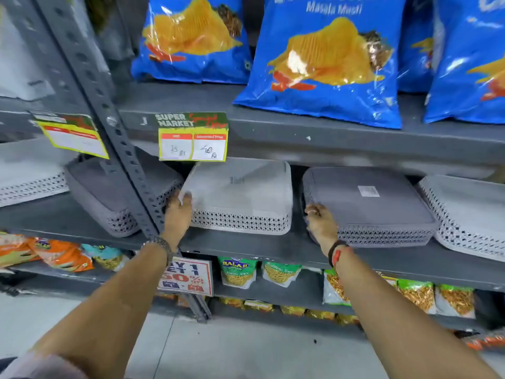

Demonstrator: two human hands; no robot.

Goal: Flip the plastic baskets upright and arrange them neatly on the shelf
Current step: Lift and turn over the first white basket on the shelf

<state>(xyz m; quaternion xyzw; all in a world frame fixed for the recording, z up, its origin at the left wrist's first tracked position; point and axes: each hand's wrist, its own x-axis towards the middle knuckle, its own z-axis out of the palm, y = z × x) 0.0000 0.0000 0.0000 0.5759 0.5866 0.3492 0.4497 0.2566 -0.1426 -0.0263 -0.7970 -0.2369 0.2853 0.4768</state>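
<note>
**Both hands on upturned baskets**

Two bare forearms reach up from the bottom of the view toward a grey metal shelf (pixel 246 246). The left wrist wears a metal watch (pixel 161 243); the right wrist wears a dark band (pixel 336 251) with a red thread.

The left hand (pixel 178 212) lies against the front left corner of a light basket (pixel 240 195), fingers curled over the corner and touching its flat base and lattice wall; whether it truly grips cannot be told. The right hand (pixel 321 220) is closed around the front left corner of a dark basket (pixel 369 206), fingers on top and the palm at the lattice side.

Both baskets lie upside down on the shelf, bases up, side by side and apart. The dark one carries a white label on its base. Left of the light basket, partly behind a perforated upright post (pixel 109 127), another dark basket (pixel 114 198) sits tilted, also base up. At the far right a pale basket (pixel 464 214) lies inverted, just beside the dark one.

A yellow price tag (pixel 192 138) hangs from the shelf edge above the light basket. On the upper shelf stand blue chip bags (pixel 328 58). Below the baskets' shelf, green snack packets (pixel 281 272) line a lower tier.
</note>
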